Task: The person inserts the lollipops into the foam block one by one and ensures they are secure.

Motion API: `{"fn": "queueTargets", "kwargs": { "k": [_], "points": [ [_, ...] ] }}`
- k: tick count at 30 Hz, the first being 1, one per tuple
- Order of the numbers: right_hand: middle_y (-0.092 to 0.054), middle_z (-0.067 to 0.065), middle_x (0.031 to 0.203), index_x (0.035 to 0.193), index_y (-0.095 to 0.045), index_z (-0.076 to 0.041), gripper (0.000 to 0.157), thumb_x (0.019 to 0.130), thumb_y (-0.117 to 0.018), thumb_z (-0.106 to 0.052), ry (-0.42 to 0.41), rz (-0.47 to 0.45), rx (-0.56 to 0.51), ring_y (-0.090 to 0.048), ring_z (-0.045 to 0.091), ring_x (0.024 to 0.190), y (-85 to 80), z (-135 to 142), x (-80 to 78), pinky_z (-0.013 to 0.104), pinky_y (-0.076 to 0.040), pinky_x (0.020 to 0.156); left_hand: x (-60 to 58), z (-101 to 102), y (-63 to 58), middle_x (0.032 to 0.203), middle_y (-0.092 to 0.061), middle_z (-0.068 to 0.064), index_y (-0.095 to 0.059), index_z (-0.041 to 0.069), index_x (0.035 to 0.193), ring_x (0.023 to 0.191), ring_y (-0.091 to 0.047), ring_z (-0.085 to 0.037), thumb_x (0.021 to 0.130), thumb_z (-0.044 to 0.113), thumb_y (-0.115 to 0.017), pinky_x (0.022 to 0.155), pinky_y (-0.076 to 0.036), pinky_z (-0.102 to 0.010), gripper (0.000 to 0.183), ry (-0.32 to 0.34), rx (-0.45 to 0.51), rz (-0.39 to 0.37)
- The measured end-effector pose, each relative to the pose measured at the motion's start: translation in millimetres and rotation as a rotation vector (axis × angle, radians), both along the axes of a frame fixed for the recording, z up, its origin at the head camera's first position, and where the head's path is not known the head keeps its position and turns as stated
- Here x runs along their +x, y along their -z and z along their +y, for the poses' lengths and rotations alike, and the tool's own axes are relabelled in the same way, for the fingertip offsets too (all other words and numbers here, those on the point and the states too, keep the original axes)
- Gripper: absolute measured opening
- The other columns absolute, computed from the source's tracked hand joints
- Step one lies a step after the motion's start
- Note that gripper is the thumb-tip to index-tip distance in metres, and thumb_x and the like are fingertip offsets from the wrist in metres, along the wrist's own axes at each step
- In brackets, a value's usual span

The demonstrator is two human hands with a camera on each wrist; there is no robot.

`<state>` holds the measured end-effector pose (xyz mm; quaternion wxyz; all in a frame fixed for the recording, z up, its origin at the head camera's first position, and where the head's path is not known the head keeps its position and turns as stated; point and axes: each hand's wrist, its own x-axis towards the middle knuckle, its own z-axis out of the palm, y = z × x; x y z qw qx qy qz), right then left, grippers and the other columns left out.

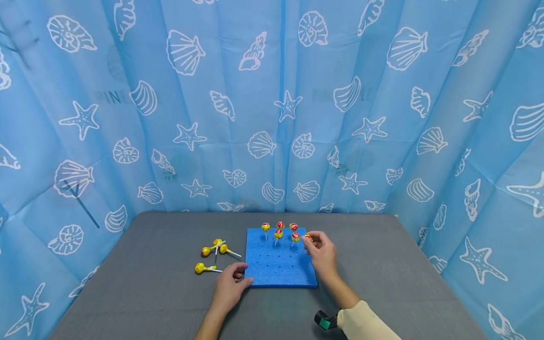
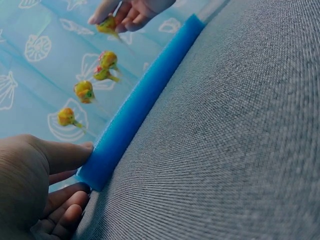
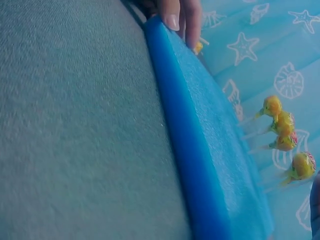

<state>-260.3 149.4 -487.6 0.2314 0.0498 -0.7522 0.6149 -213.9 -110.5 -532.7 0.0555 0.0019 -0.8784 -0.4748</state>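
Observation:
A blue foam board (image 1: 280, 271) with small holes lies flat, several wrapped lollipops (image 1: 265, 227) standing upright in its far part. At its front left corner my left hand (image 1: 229, 287) holds the board, the thumb by the front edge and the fingers along the left side. My right hand (image 1: 324, 255) pinches a yellow-and-red lollipop (image 2: 106, 24) by its head, over the board's far right. Whether that stick's lower end is in a hole, I cannot tell. In the right wrist view only a sliver of my right hand (image 3: 315, 207) shows, near the standing lollipops (image 3: 301, 166).
Left of the board, several loose lollipops (image 1: 199, 268) lie on the grey cloth-covered table (image 1: 157, 278), some with crossed sticks. A black band with a green face (image 1: 325, 323) is by my right sleeve. A blue shell-patterned curtain (image 1: 238, 104) hangs behind the table and at both sides.

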Motion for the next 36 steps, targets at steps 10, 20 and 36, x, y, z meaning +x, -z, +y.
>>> {"fn": "queueTargets", "kwargs": {
  "k": [10,20,36],
  "points": [
    [-0.063,0.019,0.090,0.105,-0.060,0.010,0.021,0.091,-0.068,-0.003,-0.052,-0.074,-0.060,-0.063,0.027,0.075,-19.5,-11,16.6,0.024,-0.053,0.062,-1.2,0,-0.6,0.104,-0.063,-0.002,-0.067,0.012,0.114,0.090,-0.056,-0.018,0.080,0.016,-0.081,0.079,-0.051,-0.040,0.037,-0.005,-0.011,-0.008],
    [-0.063,0.011,0.087,0.100,-0.062,0.000,0.023,0.086,-0.075,-0.012,0.012,-0.089,-0.009,-0.057,0.015,0.071,11.8,-11,-1.9,0.020,-0.049,0.059,-1.2,0,-0.4,0.104,-0.063,-0.002,-0.067,0.012,0.115,0.091,-0.056,-0.018,0.080,0.017,-0.081,0.079,-0.051,-0.040,0.038,-0.003,-0.007,-0.016],
    [-0.064,0.003,0.089,0.098,-0.065,-0.007,0.020,0.085,-0.077,-0.018,0.076,-0.043,0.207,-0.058,0.019,0.079,18.3,-18,-2.3,0.026,-0.049,0.070,-0.9,-1,1.2,0.102,-0.064,-0.001,-0.068,0.012,0.113,0.090,-0.057,-0.016,0.079,0.014,-0.081,0.078,-0.050,-0.039,0.036,-0.011,-0.006,0.007]
  ]
}}
